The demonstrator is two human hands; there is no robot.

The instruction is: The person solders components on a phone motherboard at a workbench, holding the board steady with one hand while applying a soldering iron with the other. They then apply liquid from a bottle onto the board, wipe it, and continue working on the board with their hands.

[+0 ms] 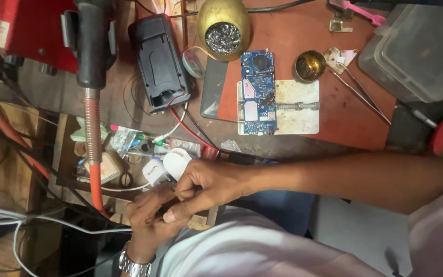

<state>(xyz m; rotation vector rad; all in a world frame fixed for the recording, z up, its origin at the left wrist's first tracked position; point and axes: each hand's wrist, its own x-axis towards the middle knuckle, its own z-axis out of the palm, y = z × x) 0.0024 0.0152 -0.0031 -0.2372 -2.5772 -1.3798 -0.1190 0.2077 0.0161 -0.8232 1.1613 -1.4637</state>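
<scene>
- Hanging at far left: one black hot-air handle with a ribbed orange hose (93, 128), long axis running top to bottom, well apart from the hands.
- Lying just right of it: one black rectangular plastic battery holder (160, 61) with red and black leads trailing down toward the hands.
- Resting low at centre-left: left hand (152, 215), wristwatch on the wrist, fingers curled narrow and meeting the right fingertips; what is pinched between them, cannot tell.
- Sitting just above the knuckles: one small white rounded plastic part (176, 162), touching or nearly touching the right hand, up and slightly left of both hands, nearer the right.
- Reaching in from the right: right hand (208, 187), fingers bent and closed tight against the left hand.
- Lying farther up on the reddish bench: one blue phone circuit board (258, 92), long axis top to bottom, clamped on one white holder plate (296, 110), well apart from the hands.
- Standing above: one brass bowl of wire wool (223, 31), one small brass cup (309, 66).
- Lying to the right: one pair of steel tweezers (362, 95), one clear plastic box (419, 51).
</scene>
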